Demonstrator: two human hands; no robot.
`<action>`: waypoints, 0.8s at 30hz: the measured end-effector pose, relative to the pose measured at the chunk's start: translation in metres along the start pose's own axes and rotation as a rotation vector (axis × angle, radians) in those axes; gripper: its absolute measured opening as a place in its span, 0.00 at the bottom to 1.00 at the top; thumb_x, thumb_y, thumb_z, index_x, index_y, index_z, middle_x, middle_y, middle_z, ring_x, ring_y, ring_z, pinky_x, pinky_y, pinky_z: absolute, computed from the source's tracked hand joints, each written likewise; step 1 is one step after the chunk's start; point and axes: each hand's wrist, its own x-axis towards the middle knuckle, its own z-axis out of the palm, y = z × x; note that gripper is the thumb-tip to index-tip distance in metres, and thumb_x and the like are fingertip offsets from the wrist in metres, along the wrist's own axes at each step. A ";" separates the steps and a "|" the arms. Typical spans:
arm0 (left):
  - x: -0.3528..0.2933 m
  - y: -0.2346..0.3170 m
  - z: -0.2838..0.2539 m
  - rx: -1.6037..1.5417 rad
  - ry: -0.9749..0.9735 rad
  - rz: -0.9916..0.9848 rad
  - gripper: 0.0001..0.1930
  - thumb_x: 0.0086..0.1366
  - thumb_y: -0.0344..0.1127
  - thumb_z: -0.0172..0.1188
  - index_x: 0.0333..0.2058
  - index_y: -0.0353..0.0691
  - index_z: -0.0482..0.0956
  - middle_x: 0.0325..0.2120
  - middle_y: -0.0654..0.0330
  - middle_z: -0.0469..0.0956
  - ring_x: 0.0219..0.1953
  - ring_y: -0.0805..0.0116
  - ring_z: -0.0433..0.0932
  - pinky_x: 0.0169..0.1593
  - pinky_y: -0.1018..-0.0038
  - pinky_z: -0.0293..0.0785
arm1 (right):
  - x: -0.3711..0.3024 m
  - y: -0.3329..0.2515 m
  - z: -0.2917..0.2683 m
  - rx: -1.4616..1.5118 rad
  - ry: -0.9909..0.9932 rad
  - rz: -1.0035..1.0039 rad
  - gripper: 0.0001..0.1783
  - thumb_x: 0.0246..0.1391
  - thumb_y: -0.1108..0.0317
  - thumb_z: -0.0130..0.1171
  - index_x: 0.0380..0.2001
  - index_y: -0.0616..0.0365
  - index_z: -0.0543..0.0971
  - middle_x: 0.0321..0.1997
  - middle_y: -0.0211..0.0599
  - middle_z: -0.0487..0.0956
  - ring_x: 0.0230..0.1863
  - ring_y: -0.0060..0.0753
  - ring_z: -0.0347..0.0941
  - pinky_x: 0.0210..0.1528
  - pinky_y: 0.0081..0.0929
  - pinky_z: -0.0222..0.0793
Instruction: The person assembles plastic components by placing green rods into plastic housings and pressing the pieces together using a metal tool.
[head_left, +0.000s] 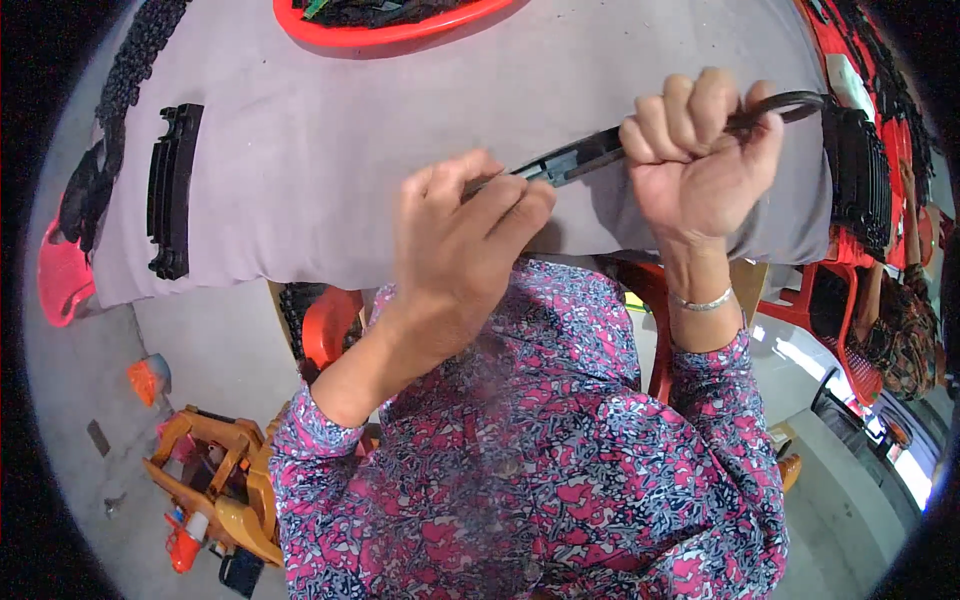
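Observation:
A long, narrow black strip-like part (pixel 597 151) with a grey section runs slantwise between my hands, above the cloth-covered table. My left hand (pixel 455 240), slightly blurred, is closed on its lower left end, and its fingers cover that tip. Higher up, my right hand (pixel 700 165) is wrapped round the strip's other end, palm turned toward me. From the right fist a dark loop (pixel 797 100) sticks out toward the right. Whether the loop and the strip are one piece is hidden by the fingers.
A slotted black plastic part (pixel 173 190) lies at the table's left. More such black parts (pixel 858 170) are stacked at the right edge. A red basin (pixel 400 37) with dark pieces stands at the far side. Beyond the right edge, another person (pixel 900 335) is partly visible near red chairs.

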 end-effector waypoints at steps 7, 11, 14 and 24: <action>-0.007 0.007 0.007 0.072 -0.003 0.001 0.14 0.51 0.28 0.64 0.39 0.45 0.83 0.38 0.68 0.81 0.50 0.65 0.75 0.52 0.63 0.65 | 0.000 0.007 -0.009 0.070 0.087 0.045 0.30 0.64 0.40 0.33 0.18 0.52 0.57 0.15 0.22 0.50 0.17 0.20 0.41 0.20 0.24 0.37; -0.008 0.005 0.013 0.058 0.028 0.009 0.14 0.53 0.28 0.63 0.40 0.44 0.83 0.37 0.67 0.81 0.50 0.65 0.77 0.52 0.62 0.67 | 0.000 0.008 -0.011 0.134 0.124 0.073 0.30 0.63 0.39 0.34 0.18 0.51 0.57 0.15 0.22 0.50 0.17 0.20 0.40 0.20 0.25 0.37; -0.011 0.002 0.020 0.076 0.078 0.074 0.15 0.52 0.32 0.61 0.41 0.43 0.80 0.38 0.66 0.77 0.50 0.63 0.75 0.48 0.62 0.67 | 0.001 0.008 -0.012 0.157 0.108 0.089 0.30 0.63 0.39 0.34 0.17 0.51 0.56 0.15 0.22 0.49 0.17 0.20 0.40 0.20 0.25 0.36; -0.013 0.004 0.028 0.079 0.154 0.073 0.15 0.52 0.31 0.61 0.40 0.41 0.81 0.36 0.64 0.77 0.49 0.61 0.76 0.45 0.63 0.69 | 0.000 0.012 -0.019 0.104 0.021 0.097 0.27 0.67 0.46 0.38 0.18 0.51 0.58 0.16 0.22 0.50 0.18 0.20 0.41 0.21 0.24 0.38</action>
